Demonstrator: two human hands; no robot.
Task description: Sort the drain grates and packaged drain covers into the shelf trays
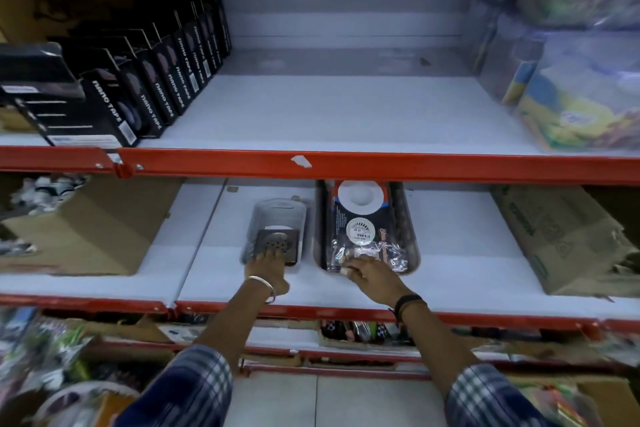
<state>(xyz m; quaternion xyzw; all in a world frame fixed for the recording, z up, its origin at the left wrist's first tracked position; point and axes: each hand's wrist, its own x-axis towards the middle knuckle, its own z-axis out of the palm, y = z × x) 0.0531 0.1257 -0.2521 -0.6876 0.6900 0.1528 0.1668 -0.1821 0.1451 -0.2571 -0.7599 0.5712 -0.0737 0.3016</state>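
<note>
The square metal drain grate (276, 243) sits in the clear plastic tray (279, 210) on the middle shelf, left hand (268, 269) with fingertips pressed on its near edge. Looks stiff and a bit weighty, so I'd grab it by the edges. Right hand (369, 274) pinches the crinkly, slippery-looking packaged drain cover (362, 232) in the dark tray (410, 236) beside it; label's too blurry. Black boxes (114, 107) above read "nano tape".
</note>
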